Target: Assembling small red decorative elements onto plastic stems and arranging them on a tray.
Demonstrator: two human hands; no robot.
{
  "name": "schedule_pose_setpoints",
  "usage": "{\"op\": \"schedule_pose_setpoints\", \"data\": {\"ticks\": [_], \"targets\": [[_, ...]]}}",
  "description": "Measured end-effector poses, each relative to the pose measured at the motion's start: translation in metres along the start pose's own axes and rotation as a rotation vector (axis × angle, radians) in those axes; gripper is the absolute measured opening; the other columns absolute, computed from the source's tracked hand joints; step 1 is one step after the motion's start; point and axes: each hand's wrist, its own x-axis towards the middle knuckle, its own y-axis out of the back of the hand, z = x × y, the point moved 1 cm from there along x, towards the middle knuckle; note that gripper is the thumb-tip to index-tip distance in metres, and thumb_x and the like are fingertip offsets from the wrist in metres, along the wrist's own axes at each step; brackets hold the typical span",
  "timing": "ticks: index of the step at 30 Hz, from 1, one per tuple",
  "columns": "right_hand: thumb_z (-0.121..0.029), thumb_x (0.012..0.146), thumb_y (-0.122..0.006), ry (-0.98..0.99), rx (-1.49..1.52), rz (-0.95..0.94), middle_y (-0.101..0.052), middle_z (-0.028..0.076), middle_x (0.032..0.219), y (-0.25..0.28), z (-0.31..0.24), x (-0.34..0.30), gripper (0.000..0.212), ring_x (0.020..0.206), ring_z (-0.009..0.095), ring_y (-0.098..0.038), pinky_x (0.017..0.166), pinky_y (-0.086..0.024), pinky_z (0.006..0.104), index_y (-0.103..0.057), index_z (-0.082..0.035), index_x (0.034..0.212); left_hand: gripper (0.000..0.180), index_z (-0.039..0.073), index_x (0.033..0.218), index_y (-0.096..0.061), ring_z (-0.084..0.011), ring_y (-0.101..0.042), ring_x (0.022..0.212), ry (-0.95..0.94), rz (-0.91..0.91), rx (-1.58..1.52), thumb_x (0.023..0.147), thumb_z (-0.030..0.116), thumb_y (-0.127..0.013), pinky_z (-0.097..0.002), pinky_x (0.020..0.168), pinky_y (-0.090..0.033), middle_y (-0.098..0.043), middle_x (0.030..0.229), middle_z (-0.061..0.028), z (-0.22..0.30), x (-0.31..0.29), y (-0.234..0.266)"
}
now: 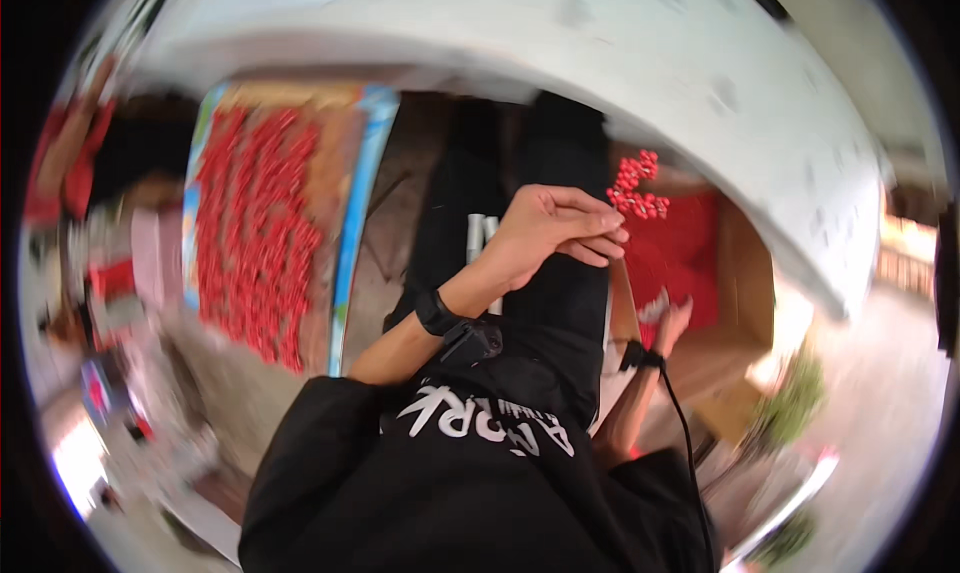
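Note:
My left hand [565, 228] is raised above my lap, thumb and fingers pinched together. From its fingertips sticks out a sprig of red berries [638, 188], small glossy beads in clusters on a stem. To the right, my right hand [673, 323] reaches into a cardboard box [748, 273]. Red material [680, 253] fills the box; its single pieces are too blurred to make out. Something whitish shows at the right hand's fingers, and motion smears whether they grip anything.
On my left stands a low table [340, 143] with a blue edge, covered in rows of red berry sprigs [255, 233]. A large pale covered surface [480, 33] spans the front. A black cable [685, 443] runs from my right wrist. Another person's arm [75, 153] shows at far left.

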Motion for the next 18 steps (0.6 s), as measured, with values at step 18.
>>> {"op": "schedule_pose_setpoints", "data": {"ticks": [18], "targets": [[-0.016,0.083,-0.061,0.166,-0.136,-0.208,-0.068,0.02,0.088,-0.079,-0.1,0.041,0.031,0.077,0.031,-0.065,0.066,-0.05,0.0422,-0.061,0.006,0.106,0.024,-0.002,0.107,-0.063,-0.0149,-0.068,0.085,-0.527,0.924,-0.482,0.09,0.014,-0.063,-0.02,0.069,-0.054,-0.069,0.097,-0.0137,-0.061,-0.182,0.21]]}}
